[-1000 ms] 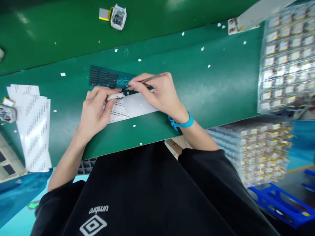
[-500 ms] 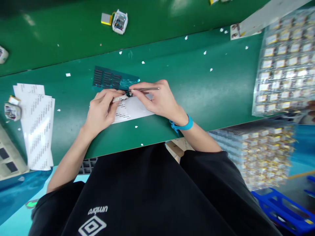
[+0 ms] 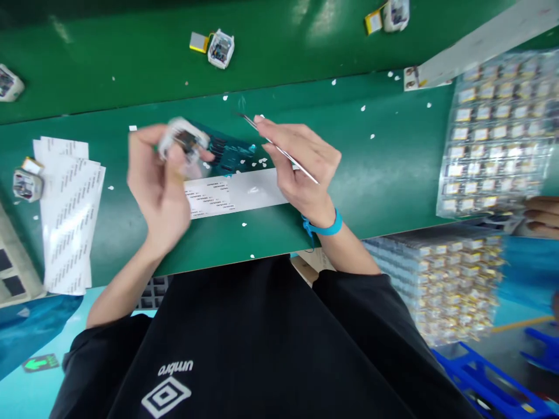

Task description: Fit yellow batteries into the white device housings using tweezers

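And here's the left hand (image 3: 159,195), fingers closed around a white housing (image 3: 179,131), blurred but open enough to show dark electronics inside, held just above the desk (image 3: 393,163)! Over on the right hand (image 3: 305,166), the fingers are pinched shut on a thin metal tool (image 3: 283,154), its tip angling away from the body, well apart from the housing. Between the hands lies a dark sheet (image 3: 227,157) of black strips, partly covered by the left hand, and nearer the body a white strip (image 3: 257,192) with repeated print too small to read.

Look at the containers! A clear tray (image 3: 442,180) at the right is packed with rows of pale, yellow-edged pieces, and below desk level a tall stack of clear trays (image 3: 386,262) shows more yellowish parts. Far left, a pale tray (image 3: 28,270) has dark compartments; beside it, printed white strips (image 3: 67,233) overlap, lettering again unreadable. Across the top, open white units (image 3: 220,49) sit with silver-and-yellow packs beside two of them.

Now the brand: "umbro" over a diamond logo (image 3: 166,397) on the black shirt (image 3: 244,337), upside down from here! A green sign (image 3: 41,363) carries a bright arrow, and another person's hand (image 3: 544,216) edges in at right.
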A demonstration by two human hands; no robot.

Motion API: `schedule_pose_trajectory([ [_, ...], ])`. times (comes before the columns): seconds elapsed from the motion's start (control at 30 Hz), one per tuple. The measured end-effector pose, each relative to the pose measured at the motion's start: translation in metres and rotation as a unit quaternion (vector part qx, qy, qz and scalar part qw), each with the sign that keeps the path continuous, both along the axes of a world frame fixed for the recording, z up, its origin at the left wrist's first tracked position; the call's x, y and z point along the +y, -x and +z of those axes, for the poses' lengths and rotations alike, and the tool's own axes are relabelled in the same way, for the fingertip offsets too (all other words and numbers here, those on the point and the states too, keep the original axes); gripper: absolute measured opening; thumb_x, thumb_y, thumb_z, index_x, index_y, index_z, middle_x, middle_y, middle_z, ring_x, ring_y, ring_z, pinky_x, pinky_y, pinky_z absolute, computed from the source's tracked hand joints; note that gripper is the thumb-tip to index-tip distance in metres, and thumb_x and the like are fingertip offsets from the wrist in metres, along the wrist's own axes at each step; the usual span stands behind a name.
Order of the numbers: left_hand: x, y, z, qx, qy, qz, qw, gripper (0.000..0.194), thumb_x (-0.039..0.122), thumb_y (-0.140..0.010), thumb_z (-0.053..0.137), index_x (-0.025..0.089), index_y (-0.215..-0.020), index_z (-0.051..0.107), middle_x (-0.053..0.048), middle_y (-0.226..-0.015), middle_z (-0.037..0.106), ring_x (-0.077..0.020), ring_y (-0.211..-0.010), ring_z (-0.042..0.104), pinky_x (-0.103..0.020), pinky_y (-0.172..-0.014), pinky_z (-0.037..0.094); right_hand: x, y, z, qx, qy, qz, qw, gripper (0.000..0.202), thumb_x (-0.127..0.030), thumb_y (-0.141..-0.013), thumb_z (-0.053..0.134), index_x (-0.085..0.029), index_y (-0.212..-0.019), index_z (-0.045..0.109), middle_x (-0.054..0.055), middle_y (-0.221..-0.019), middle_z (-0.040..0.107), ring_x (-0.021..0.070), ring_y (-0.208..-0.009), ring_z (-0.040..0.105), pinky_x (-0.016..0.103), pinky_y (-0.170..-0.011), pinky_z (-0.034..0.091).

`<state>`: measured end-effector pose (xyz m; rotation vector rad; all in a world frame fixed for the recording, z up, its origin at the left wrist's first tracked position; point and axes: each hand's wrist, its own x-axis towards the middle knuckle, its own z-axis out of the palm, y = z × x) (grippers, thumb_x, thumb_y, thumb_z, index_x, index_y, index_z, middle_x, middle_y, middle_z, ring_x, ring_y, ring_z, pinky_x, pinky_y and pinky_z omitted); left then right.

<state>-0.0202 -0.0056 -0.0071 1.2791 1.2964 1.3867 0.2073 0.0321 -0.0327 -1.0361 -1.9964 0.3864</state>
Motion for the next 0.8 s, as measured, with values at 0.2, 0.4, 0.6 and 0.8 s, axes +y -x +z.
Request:
schedule_pose_trajectory([
  [0.2,0.022,0.018,-0.011,-0.155,0.145,0.025,0.977,0.015,0.028,-0.096,0.068,0.024,-0.082,0.064,-0.003,-0.085,0.072,-0.0172,-0.073,0.065,-0.033,-0.061,0.047,-0.009,0.013,0.004,0.03,-0.16,0.058,0.985,0.045,-0.016,-0.102,0.063,-0.029,-0.145,0.062,0.002,-0.125,0.079,0.0184,-0.106,0.075,0.034,-0.086,0.067],
  [0.4,0.015,0.008,-0.006,-0.172,0.17,0.053,0.969,0.02,0.024,-0.079,0.081,0.023,-0.069,0.064,0.003,-0.073,0.069,-0.0122,-0.06,0.064,-0.026,-0.057,0.057,-0.016,0.02,0.001,0.012,-0.159,0.12,0.98,0.031,-0.021,-0.104,0.062,-0.028,-0.134,0.067,-0.003,-0.122,0.08,0.0127,-0.097,0.07,0.028,-0.077,0.065],
  [0.6,0.012,-0.001,0.005,-0.228,0.224,0.074,0.945,0.035,0.016,-0.073,0.079,0.023,-0.068,0.045,0.003,-0.076,0.072,-0.0177,-0.074,0.077,-0.027,-0.066,0.066,-0.019,0.02,-0.003,-0.03,-0.163,0.094,0.982,0.03,-0.019,-0.104,0.062,-0.03,-0.132,0.068,-0.006,-0.122,0.08,0.0122,-0.095,0.068,0.028,-0.077,0.063],
  [0.8,0.007,0.003,0.002,-0.179,0.215,0.033,0.96,0.039,0.021,-0.075,0.081,0.024,-0.07,0.042,0.005,-0.077,0.071,-0.0202,-0.084,0.078,-0.03,-0.063,0.064,-0.021,0.021,-0.006,-0.051,-0.151,0.092,0.983,0.031,-0.02,-0.104,0.062,-0.03,-0.132,0.069,-0.006,-0.125,0.079,0.0139,-0.093,0.067,0.031,-0.078,0.064],
])
